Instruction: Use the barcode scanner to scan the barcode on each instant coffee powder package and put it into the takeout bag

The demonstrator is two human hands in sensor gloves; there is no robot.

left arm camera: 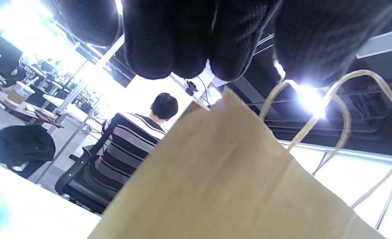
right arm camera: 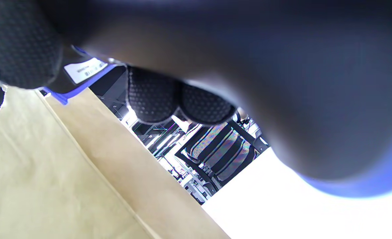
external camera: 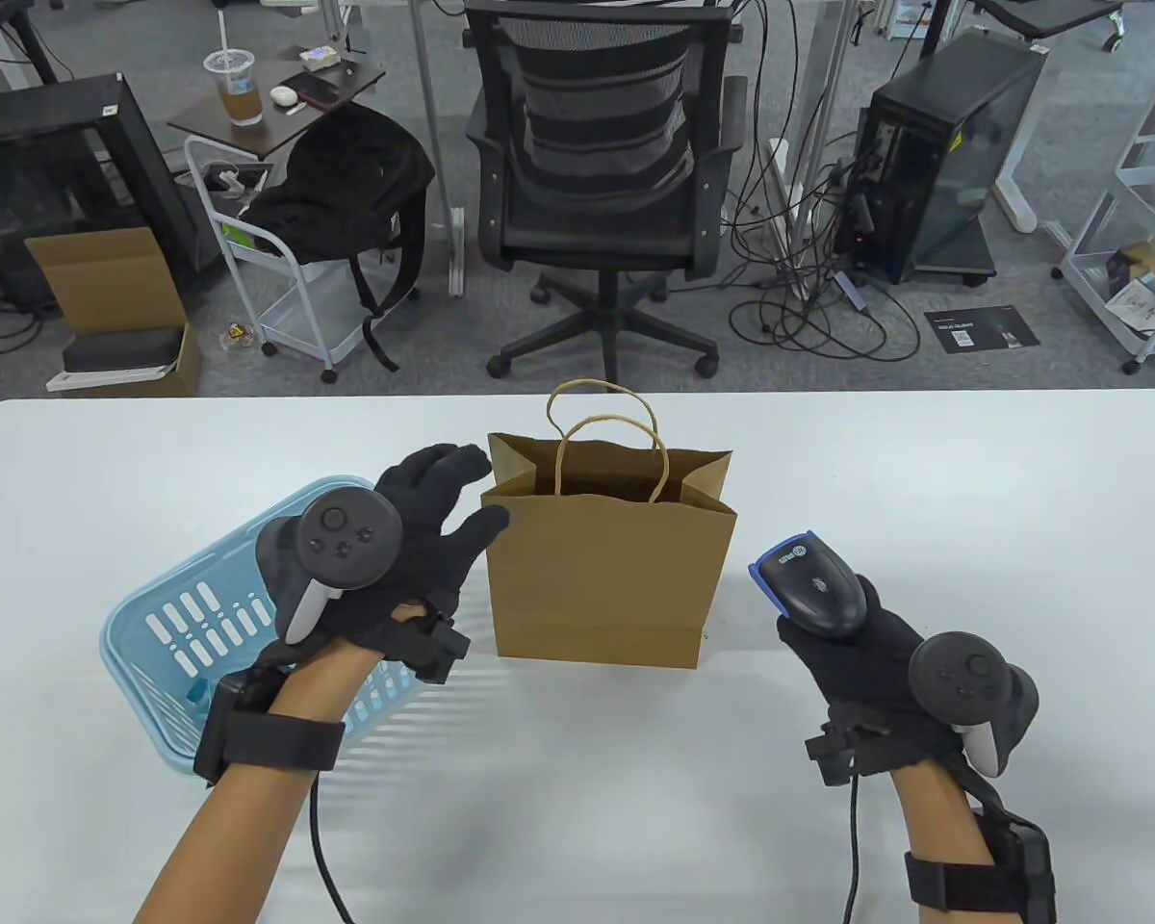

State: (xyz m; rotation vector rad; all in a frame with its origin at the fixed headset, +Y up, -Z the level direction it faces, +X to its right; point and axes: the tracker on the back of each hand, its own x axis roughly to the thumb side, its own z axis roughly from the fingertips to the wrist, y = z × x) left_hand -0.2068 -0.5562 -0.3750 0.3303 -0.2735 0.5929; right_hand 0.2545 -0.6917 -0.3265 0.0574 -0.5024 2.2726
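A brown paper takeout bag (external camera: 606, 568) stands upright and open-topped in the middle of the white table, its twine handles (external camera: 608, 423) up. My left hand (external camera: 423, 539) hovers beside the bag's left upper edge, fingers spread and relaxed, holding nothing. Seen from the left wrist, the fingertips (left arm camera: 182, 43) hang just above the bag (left arm camera: 222, 186). My right hand (external camera: 857, 635) grips a black and blue barcode scanner (external camera: 813, 582) to the right of the bag, its head pointing up-left. No coffee package is visible.
A light blue plastic basket (external camera: 192, 616) lies under my left forearm at the table's left. Beyond the far table edge stand an office chair (external camera: 602, 183), a trolley with a black backpack (external camera: 346, 192) and a computer tower (external camera: 943, 154).
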